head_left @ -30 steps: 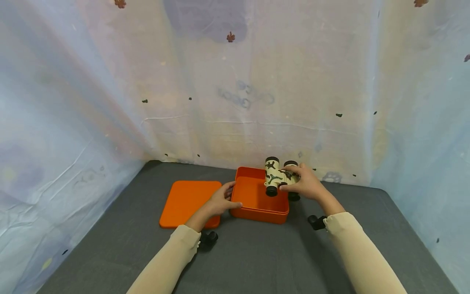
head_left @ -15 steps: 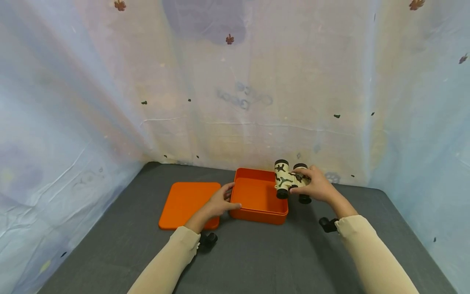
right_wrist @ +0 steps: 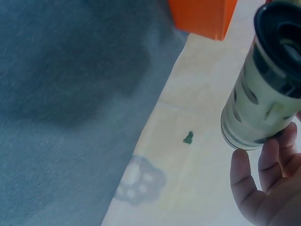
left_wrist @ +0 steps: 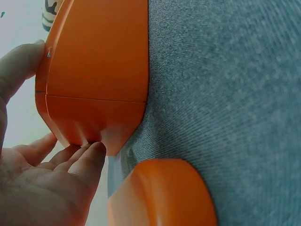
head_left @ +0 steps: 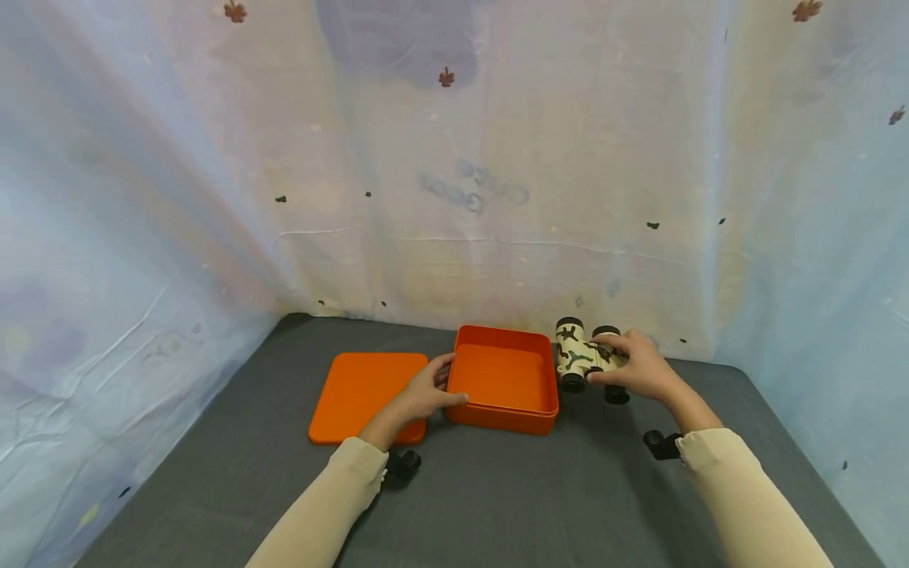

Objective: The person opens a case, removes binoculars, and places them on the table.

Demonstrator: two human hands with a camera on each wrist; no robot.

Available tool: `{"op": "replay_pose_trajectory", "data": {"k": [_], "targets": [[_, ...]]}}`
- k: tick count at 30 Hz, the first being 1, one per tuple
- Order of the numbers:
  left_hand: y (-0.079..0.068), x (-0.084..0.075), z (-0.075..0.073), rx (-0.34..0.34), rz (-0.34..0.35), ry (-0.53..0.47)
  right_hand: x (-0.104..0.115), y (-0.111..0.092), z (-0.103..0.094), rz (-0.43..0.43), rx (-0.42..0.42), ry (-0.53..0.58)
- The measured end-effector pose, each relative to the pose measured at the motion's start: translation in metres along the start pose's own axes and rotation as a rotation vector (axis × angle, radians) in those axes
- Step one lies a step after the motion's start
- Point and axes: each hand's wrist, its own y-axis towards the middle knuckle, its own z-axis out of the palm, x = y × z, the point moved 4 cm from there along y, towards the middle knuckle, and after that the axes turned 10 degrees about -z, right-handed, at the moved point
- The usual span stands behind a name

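Note:
My right hand (head_left: 645, 371) holds a pair of camouflage binoculars (head_left: 572, 353) with black ends, just right of an orange box (head_left: 497, 419). In the right wrist view one barrel of the binoculars (right_wrist: 257, 106) shows, with fingertips against its lower end. The box stands without its lid, and its bare inside faces up. My left hand (head_left: 424, 390) holds the near left corner of the box. Seen from the left wrist, the thumb lies at the rim of the box (left_wrist: 96, 61) and the other fingers press on its side wall.
A flat orange lid (head_left: 358, 386) lies on the dark grey table (head_left: 497, 505), left of the box and partly behind my left hand. A patterned pale curtain (head_left: 568, 158) hangs close behind the table and along both sides.
My right hand has moved the binoculars rightward and lower, from over the right part of the box to beyond its right side. My left hand and the box have stayed put.

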Motion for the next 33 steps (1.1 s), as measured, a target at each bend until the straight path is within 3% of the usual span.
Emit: {"op": "replay_pose_trajectory", "data": {"k": [9,33], "targets": [[0.002,-0.001,-0.001,0.006,-0.007,-0.016,-0.015,-0.009,0.002,-0.016,-0.006,-0.059],[0.0,0.0,0.001,0.007,0.006,-0.006,-0.053,-0.031,0.033,0.052,0.036,-0.046]]}}
